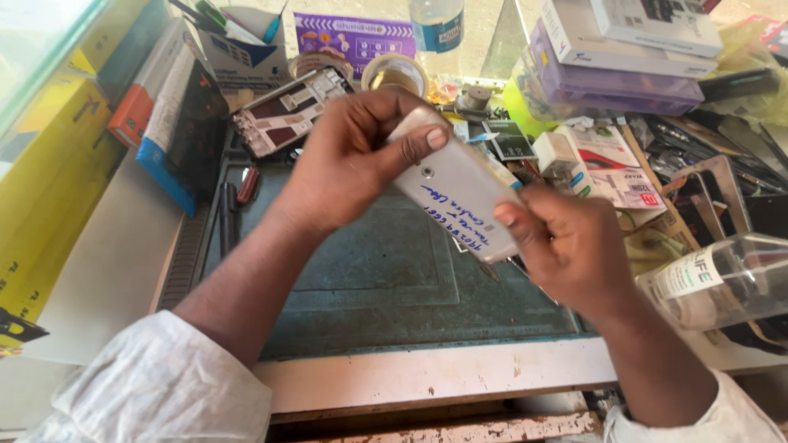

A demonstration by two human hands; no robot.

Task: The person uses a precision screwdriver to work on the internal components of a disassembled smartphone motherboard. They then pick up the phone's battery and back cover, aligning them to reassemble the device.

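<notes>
Surface (427, 373) is a cluttered repair bench with a dark green work mat (386, 279) at its middle. Both hands hold a silver phone (460, 197) above the mat, back side up, blue handwriting on it. Left hand (353, 160): grip clamped on the phone's upper end, thumb across the back. Right hand (566, 246): grip clamped on the lower end, a thin metal tool (486, 269) poking out under it. Risk, as I judge it: the tool tip sits just at the phone's edge, so a slip could gouge the casing or jab a finger; the phone hangs over the mat, so loosening either grip drops it. Packages: yellow box (49, 189) along the left edge; purple carton (355, 37) with small pictures at the far edge; stacked white and lilac boxes (616, 57) at the far right corner; clear plastic bottle (722, 283) with a white label lying at the right edge; tape roll (396, 74) just behind the left hand.
</notes>
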